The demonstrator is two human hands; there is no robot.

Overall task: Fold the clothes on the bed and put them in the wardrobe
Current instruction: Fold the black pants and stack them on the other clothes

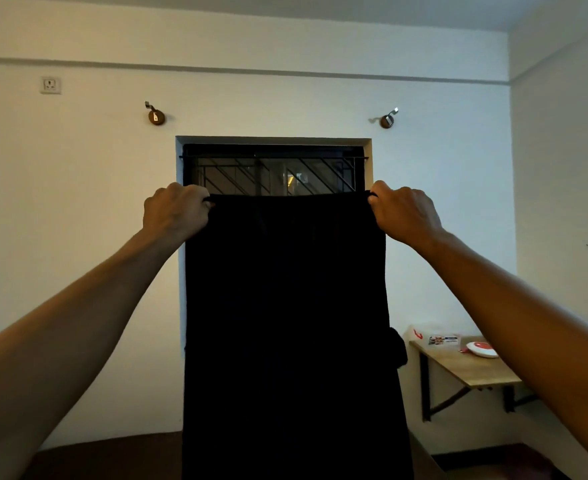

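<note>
A black garment hangs straight down in front of me, stretched flat between both hands at head height. My left hand grips its top left corner with curled fingers. At the top right corner my right hand pinches the edge in the same way. The cloth's lower end runs out of the bottom of the view. A small flap sticks out on its right side. Neither the bed nor the wardrobe is in view.
Behind the cloth is a dark window with a metal grille. A wall-mounted wooden table at the right carries a white and red object and packets. Two curtain brackets and a socket sit on the wall.
</note>
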